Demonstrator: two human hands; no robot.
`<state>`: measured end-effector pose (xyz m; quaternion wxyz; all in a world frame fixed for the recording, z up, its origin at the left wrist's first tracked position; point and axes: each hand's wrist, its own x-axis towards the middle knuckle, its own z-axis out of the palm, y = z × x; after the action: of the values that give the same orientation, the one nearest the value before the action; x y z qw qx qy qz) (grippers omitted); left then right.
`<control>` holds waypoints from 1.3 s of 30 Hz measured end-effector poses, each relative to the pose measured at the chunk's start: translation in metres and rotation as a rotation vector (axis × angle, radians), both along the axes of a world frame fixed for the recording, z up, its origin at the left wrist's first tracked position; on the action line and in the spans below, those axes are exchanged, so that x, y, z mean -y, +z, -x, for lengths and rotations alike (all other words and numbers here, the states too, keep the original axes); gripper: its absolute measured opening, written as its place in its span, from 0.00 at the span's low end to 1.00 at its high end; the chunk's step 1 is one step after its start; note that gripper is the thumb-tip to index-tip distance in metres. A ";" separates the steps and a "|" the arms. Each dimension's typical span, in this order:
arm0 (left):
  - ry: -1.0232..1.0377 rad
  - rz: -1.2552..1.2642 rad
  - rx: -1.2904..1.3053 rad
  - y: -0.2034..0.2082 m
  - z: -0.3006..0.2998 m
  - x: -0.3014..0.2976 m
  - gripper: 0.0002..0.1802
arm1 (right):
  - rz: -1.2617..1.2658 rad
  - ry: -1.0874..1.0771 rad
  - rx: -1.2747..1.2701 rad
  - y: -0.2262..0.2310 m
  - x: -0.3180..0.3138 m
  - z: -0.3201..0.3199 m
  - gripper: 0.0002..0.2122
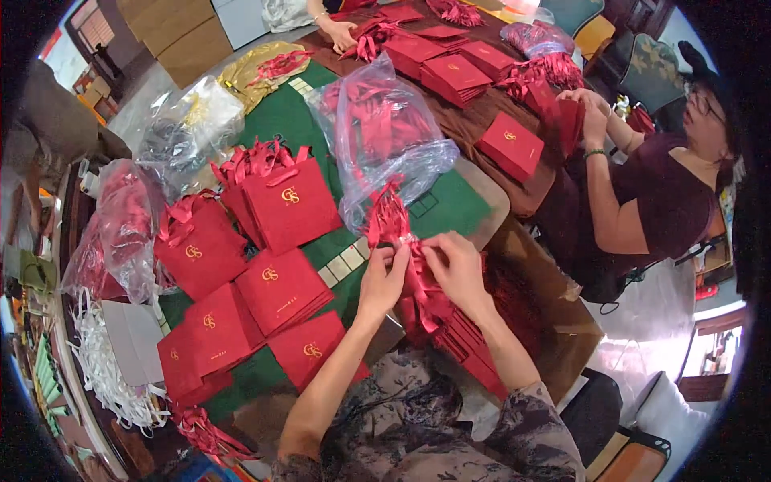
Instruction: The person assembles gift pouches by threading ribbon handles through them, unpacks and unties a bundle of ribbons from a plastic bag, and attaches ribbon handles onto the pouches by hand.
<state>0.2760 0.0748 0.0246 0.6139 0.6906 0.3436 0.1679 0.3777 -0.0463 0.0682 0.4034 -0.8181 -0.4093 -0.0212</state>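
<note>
My two hands meet in front of me, at the near edge of the green tabletop (281, 111). Between them runs a bunch of red ribbons (423, 299), pale and shiny at its narrow point, where something seems to bind it. My left grip (381, 281) is drawn nearly closed, its thumb and fingers pinched on the left side of the bunch; my right grip (458, 269) comes in from the other side, finger and thumb brought close together on the ribbons just by that narrow point. How firmly either one presses, I can't tell. I take it that pinching from both sides steadies a loose, slippery bunch and leaves the fingertips free for fine work.

The upper ends fan out toward the clear sack (438, 157), which has more red in it; the lower ends trail over a red stack (474, 349) at my lap, probably kept so close to spare me reaching.

On my left, some red bags (297, 210) stand upright, handles up, likely so they are easy to lift, while other bags (281, 285) lie flat and overlapping, which saves room. Off to my right, a co-worker (658, 189) handles red pieces too.
</note>
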 end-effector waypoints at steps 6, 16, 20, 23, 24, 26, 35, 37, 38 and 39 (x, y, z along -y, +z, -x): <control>-0.049 -0.080 -0.085 -0.015 -0.011 -0.005 0.32 | -0.035 0.013 0.247 -0.012 0.010 0.035 0.10; -0.086 -0.008 0.073 -0.047 -0.005 -0.009 0.19 | -0.147 -0.076 0.077 -0.018 0.014 0.010 0.09; -0.064 0.024 0.110 -0.038 -0.003 -0.007 0.21 | -0.092 -0.072 0.030 -0.026 0.017 0.012 0.08; -0.031 0.109 0.128 -0.039 -0.001 -0.011 0.21 | -0.057 -0.086 0.067 -0.021 0.015 0.026 0.06; -0.010 0.176 0.147 -0.033 -0.004 -0.010 0.22 | -0.056 -0.092 0.064 -0.022 0.016 0.029 0.06; -0.015 0.151 0.092 -0.022 -0.006 -0.002 0.22 | -0.097 -0.074 0.195 -0.023 0.017 0.034 0.07; 0.013 -0.122 0.038 -0.019 -0.001 0.002 0.20 | -0.180 -0.122 -0.061 -0.025 0.017 0.020 0.06; 0.006 -0.105 0.074 -0.023 -0.001 0.001 0.19 | -0.186 -0.126 -0.078 -0.027 0.017 0.019 0.06; 0.001 -0.086 0.112 -0.026 -0.001 0.000 0.18 | -0.189 -0.129 -0.094 -0.027 0.016 0.019 0.07; 0.001 -0.087 0.109 -0.029 0.000 -0.001 0.18 | -0.190 -0.129 -0.097 -0.026 0.015 0.018 0.07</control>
<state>0.2764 0.0754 -0.0039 0.6009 0.7064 0.3023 0.2202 0.3601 -0.0613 0.0418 0.4963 -0.8007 -0.3322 -0.0463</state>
